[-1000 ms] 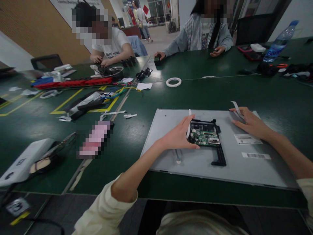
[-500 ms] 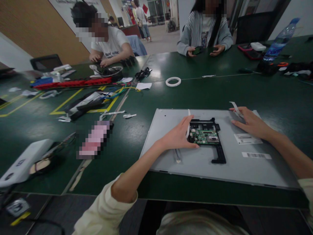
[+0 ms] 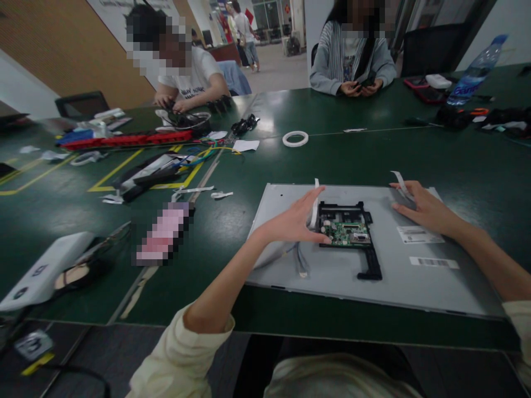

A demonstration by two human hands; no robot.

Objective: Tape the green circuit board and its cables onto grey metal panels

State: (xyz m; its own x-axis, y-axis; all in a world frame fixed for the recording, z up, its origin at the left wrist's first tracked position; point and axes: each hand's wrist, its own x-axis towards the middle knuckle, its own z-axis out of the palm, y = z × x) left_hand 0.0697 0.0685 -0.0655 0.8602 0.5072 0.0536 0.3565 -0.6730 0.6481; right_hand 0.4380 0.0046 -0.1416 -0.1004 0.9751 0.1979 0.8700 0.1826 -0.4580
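Observation:
A flat grey panel (image 3: 282, 276) lies on the table in front of me. On it sits a black plastic bracket (image 3: 372, 260) carrying a green circuit board (image 3: 342, 233). My left hand (image 3: 292, 221) is at the bracket's left edge, thumb and fingers spread apart. Beside those fingers stands a narrow white strip (image 3: 315, 213); whether it clings to the hand or the bracket I cannot tell. My right hand (image 3: 425, 207) is low over the panel's right part with a white tape strip (image 3: 400, 182) at its bent fingers. Cables (image 3: 301, 261) lie below the left wrist.
A white tape roll (image 3: 295, 139) is beyond the panel. To the left are a phone (image 3: 164, 232), a white power bank (image 3: 47, 271) and a black-and-white bundle (image 3: 147, 174). A water bottle (image 3: 477, 72) stands back right. Two people sit across the table.
My left hand has shifted slightly left, away from the board, uncovering more of the cables. My right hand stays put. The person opposite has brought both hands together.

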